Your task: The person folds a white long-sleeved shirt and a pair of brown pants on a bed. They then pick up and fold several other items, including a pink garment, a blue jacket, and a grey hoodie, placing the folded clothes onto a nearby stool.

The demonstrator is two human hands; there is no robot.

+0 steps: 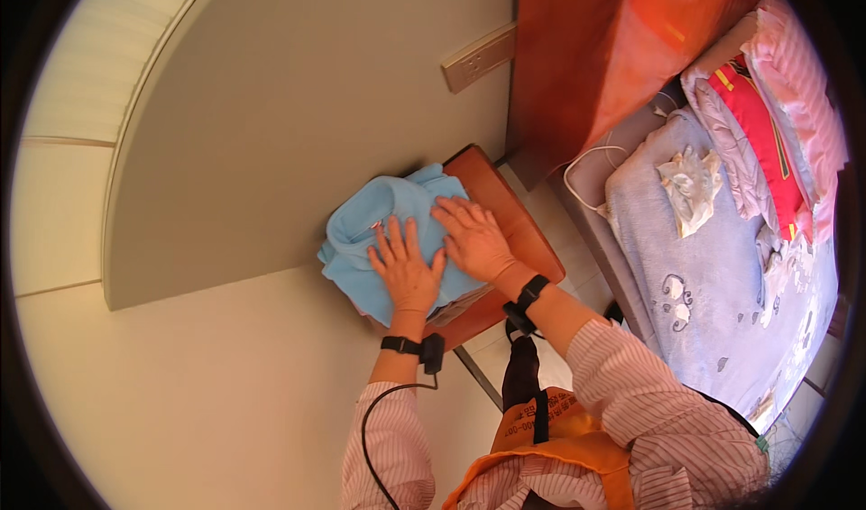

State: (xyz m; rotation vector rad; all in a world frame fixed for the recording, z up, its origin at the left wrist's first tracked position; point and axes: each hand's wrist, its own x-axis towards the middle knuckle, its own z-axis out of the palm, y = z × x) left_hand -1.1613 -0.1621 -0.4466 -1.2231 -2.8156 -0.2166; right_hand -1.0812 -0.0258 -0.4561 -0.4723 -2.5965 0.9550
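Note:
A light blue garment (356, 280), folded with its collar toward the wall, lies on a reddish-brown wooden stool or small table (519, 230). My left hand (408, 275) rests flat on the garment's front just below the collar, fingers spread. Beside it, my right hand (475, 239) presses on the garment's right part, its fingers stretched out. Neither hand grips anything. Under the near edge of the blue garment other folded cloth shows a little; my hands and the garment hide most of it.
A grey and cream wall (316, 104) stands right behind the stool, with a socket plate (479, 56) on it. An orange-brown wooden panel (622, 50) rises at the far right. To the right is a bed with a lilac blanket (667, 266), white crumpled cloth (693, 190) and pink bedding (794, 86).

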